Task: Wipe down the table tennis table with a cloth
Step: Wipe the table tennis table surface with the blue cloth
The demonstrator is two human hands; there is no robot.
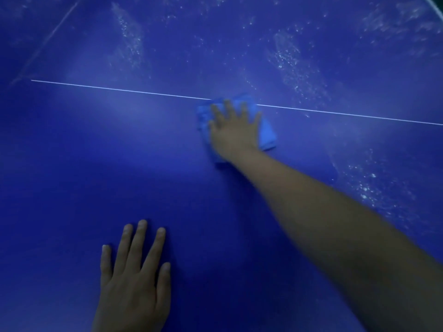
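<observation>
The blue table tennis table point(72, 144) fills the view, with a thin white centre line point(119, 90) running across it. A folded light-blue cloth point(267, 133) lies on that line. My right hand point(233, 129) presses flat on the cloth with fingers spread and straight, arm stretched out from the lower right. My left hand point(134, 276) rests flat on the bare table near the bottom, fingers straight, holding nothing. The cloth is mostly hidden under my right hand.
White dusty smears point(294, 68) cover the table beyond the line and at the right point(366, 185). A faint seam point(48, 41) runs diagonally at the upper left. The table's white edge point(434, 3) shows at the top right corner.
</observation>
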